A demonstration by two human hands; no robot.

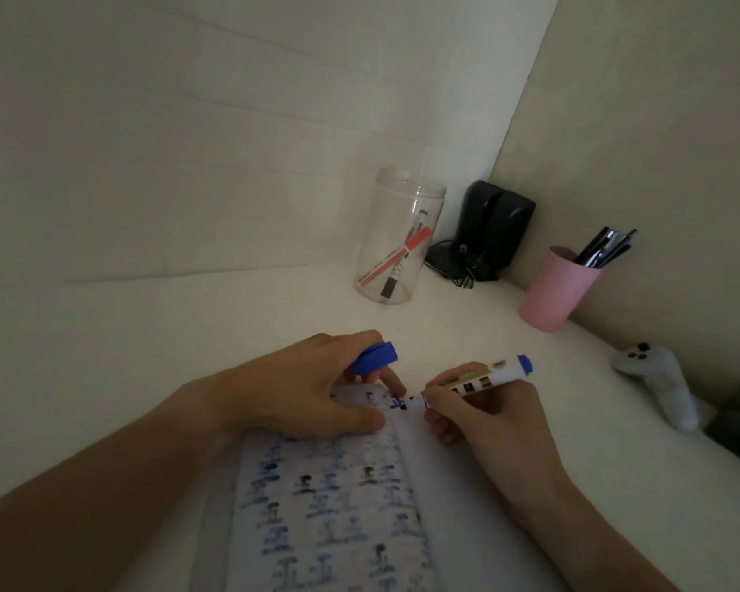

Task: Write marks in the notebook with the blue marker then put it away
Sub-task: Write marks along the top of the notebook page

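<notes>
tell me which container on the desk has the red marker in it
The clear plastic jar near the back wall; the red marker leans inside it. The pink cup to its right holds only dark pens.

A single head-worn wide-angle view looks forward and steeply down from close above the white surface point(146, 343), facing a wall corner, with both forearms entering from the bottom edge.

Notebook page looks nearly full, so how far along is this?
Most of the notebook page already carries marks. The right hand is writing with the marker near the top; the left hand holds the cap. Capping it and putting it away remain.
</notes>
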